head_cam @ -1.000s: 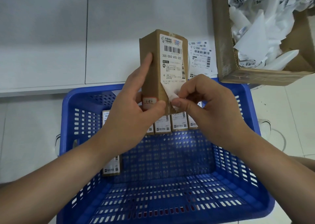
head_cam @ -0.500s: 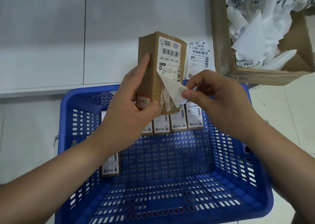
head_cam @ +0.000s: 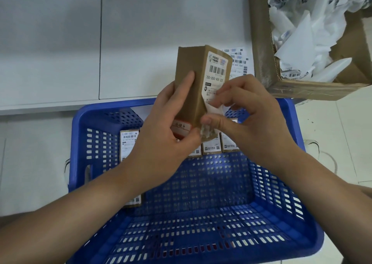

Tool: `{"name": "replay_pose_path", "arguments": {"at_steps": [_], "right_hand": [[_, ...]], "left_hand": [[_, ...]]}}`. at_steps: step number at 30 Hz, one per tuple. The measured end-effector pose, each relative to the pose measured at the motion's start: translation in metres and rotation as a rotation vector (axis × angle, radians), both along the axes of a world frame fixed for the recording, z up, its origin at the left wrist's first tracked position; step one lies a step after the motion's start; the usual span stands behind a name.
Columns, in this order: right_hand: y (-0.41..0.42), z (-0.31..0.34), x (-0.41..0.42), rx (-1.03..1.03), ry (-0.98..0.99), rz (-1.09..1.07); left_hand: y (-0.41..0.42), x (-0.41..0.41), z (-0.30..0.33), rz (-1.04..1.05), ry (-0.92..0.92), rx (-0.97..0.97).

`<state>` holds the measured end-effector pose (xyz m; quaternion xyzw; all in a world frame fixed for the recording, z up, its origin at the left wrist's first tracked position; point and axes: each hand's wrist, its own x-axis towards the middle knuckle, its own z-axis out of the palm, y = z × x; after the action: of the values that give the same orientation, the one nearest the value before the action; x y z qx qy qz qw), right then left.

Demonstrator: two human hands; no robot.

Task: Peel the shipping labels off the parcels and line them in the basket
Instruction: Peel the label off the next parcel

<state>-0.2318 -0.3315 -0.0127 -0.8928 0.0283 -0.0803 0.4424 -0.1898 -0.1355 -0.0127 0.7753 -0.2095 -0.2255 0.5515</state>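
Right hand (head_cam: pixel 249 121) grip: thumb and curled fingers pinching the loose lower corner of the shipping label (head_cam: pixel 216 76), lifted flap white side out, some motion blur at the fingertips. Left hand (head_cam: pixel 167 131) grip: wrapped round the parcel (head_cam: pixel 188 86), index finger laid up the brown side face, thumb under the bottom end near a small red-bordered sticker (head_cam: pixel 181 128). Likely held upright and braced like this so the pull on the label has something to work against. Label top half stuck flat to the parcel face, barcode visible; bottom part peeled away.

Parcel held over the far rim of the blue basket (head_cam: pixel 298 183). Inside, a row of parcels (head_cam: pixel 211 146) stands along the far wall, one more parcel (head_cam: pixel 128 143) at the left wall; most of the basket floor shows. Peeling step judged about halfway.

Beyond: pale grey surface (head_cam: pixel 60 42) with a seam, loose label sheets (head_cam: pixel 238 62) lying just behind the parcel. Cardboard box (head_cam: pixel 261 48) at upper right full of crumpled white backing paper (head_cam: pixel 302 32). Light tiled floor (head_cam: pixel 332 133) to the right.
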Motion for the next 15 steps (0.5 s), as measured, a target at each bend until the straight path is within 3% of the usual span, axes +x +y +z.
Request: {"name": "replay_pose_path", "arguments": {"at_steps": [8, 15], "right_hand": [[-0.0027, 0.0020, 0.0050, 0.057, -0.013, -0.056], [-0.0060, 0.0043, 0.0058, 0.355, 0.091, -0.066]], "left_hand": [[0.0050, 0.0017, 0.0009, 0.024, 0.070, 0.014], [0.0071, 0.0041, 0.0016, 0.060, 0.151, -0.041]]}}
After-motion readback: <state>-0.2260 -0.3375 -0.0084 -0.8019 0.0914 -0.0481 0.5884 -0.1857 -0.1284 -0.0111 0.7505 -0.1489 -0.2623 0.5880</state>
